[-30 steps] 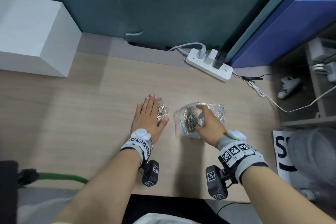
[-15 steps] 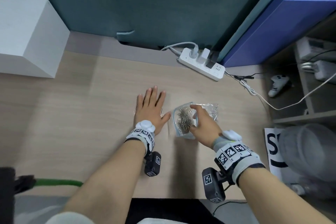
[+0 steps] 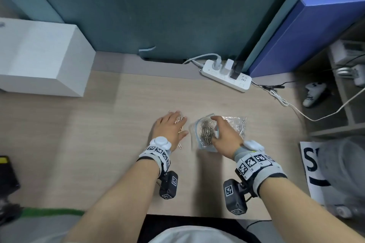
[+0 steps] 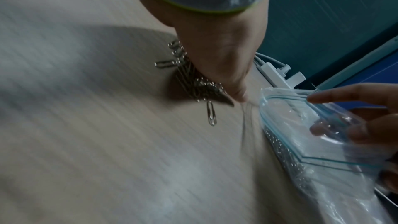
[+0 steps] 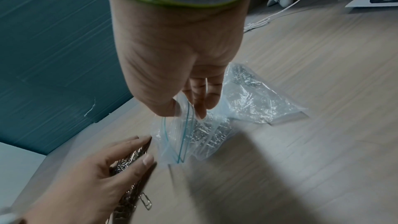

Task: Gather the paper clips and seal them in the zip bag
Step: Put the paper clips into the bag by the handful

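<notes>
On the desk (image 3: 98, 154), at its middle, the left hand (image 3: 169, 128) lies over a heap of clips (image 4: 193, 81), fingers curled and raking them together; the heap is caught under the palm and between fingers and thumb. One clip (image 4: 211, 114) lies loose on the wood just clear of the heap, toward 6 o'clock of the hand in the head view. Just beside it, at 3 o'clock, the bag (image 3: 205, 132) rests on the desk with its mouth facing the left hand. The right hand (image 3: 225, 136) pinches the upper lip of the bag, thumb outside and fingertips (image 5: 200, 106) curled inside the blue zip line, holding the mouth open. Many clips already sit in the bag, and its far end spreads flat toward 3 o'clock. The two hands are near each other but apart; the left thumb comes close to the bag's mouth without touching it.

At 1 o'clock, by the back wall, lies a power strip (image 3: 225, 77) with plugs in it. At 10 o'clock stands a white box (image 3: 43, 57). A white cable (image 3: 296, 108) runs off the desk toward 2 o'clock.
</notes>
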